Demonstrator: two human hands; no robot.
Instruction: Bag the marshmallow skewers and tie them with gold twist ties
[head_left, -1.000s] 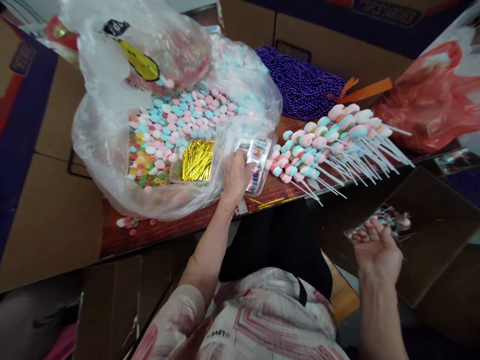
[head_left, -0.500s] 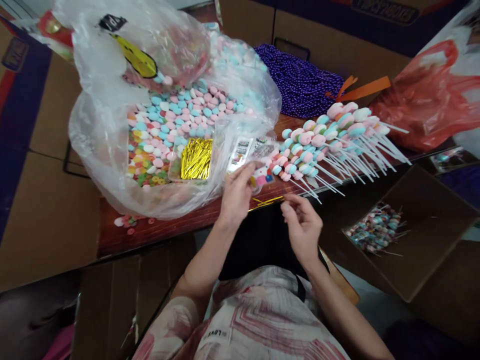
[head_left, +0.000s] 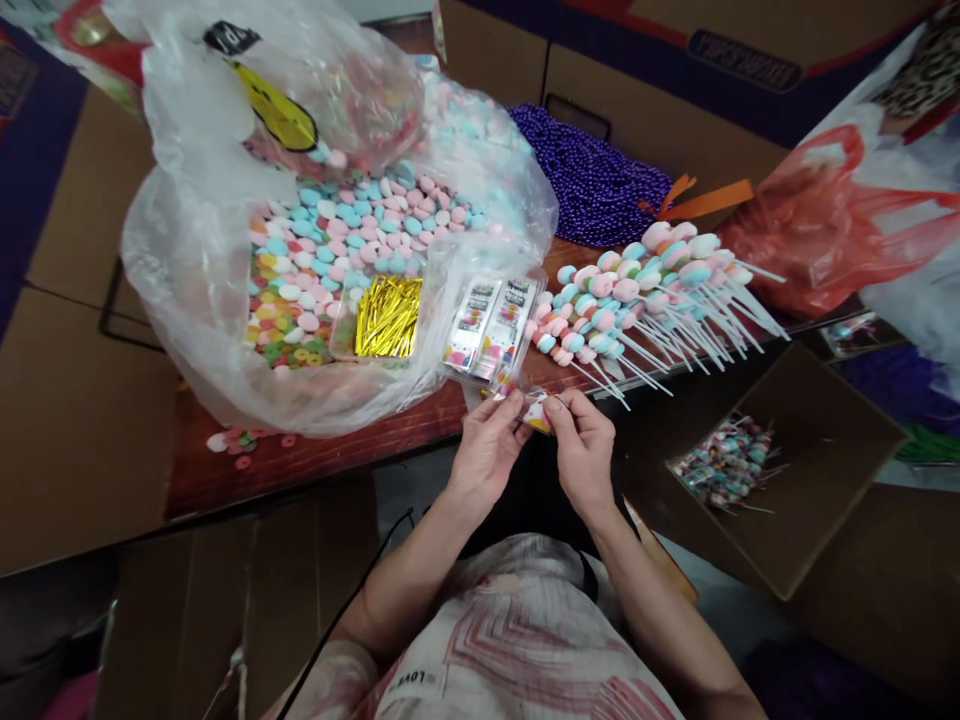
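Observation:
A small printed plastic bag (head_left: 537, 411) is stretched between my two hands at the table's front edge. My left hand (head_left: 487, 447) pinches one side of it, and my right hand (head_left: 585, 445) pinches the other. Just beyond them lies a clear tray of flat printed bags (head_left: 495, 325). Candy skewers (head_left: 637, 285) on white sticks are piled to the right of it. On the left, a container of gold twist ties (head_left: 388, 316) rests among loose pink, blue and white candies (head_left: 360, 230) in a large clear plastic bag (head_left: 187, 340).
Purple bead strings (head_left: 592, 180) with an orange ribbon lie at the back, near a red plastic bag (head_left: 810, 240). Below the table on the right, an open cardboard box (head_left: 817, 480) holds bagged skewers. Several candies (head_left: 242, 440) lie loose near the front edge at left.
My left hand has brought the printed bag down and toward me from above the tray. My right hand has come in from the gold ties at the edge and now grips the bag too.

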